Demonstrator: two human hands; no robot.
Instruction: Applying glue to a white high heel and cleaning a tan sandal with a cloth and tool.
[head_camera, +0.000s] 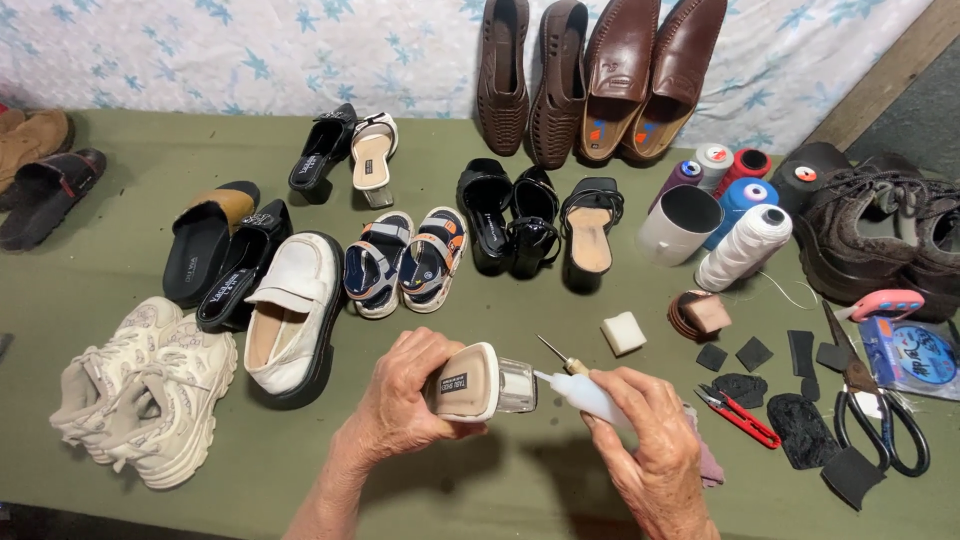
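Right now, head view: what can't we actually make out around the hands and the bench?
- Glue bottle: body mostly hidden in the right hand; how full it is cannot be told.
- Heeled sandal: its toe end is covered by the left hand.
- Awl: its handle runs behind the bottle.
- Brown shoe: cut off by the left edge.
- Dark boots: cut off by the right edge.

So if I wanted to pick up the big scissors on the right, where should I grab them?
Take the scissors by the black handle loops, coming from the near edge of the table. The loops point toward you and the blades point away, toward the dark lace-up shoes, so your fingers stay clear of the sharp end. They lie flat, so lift straight up.
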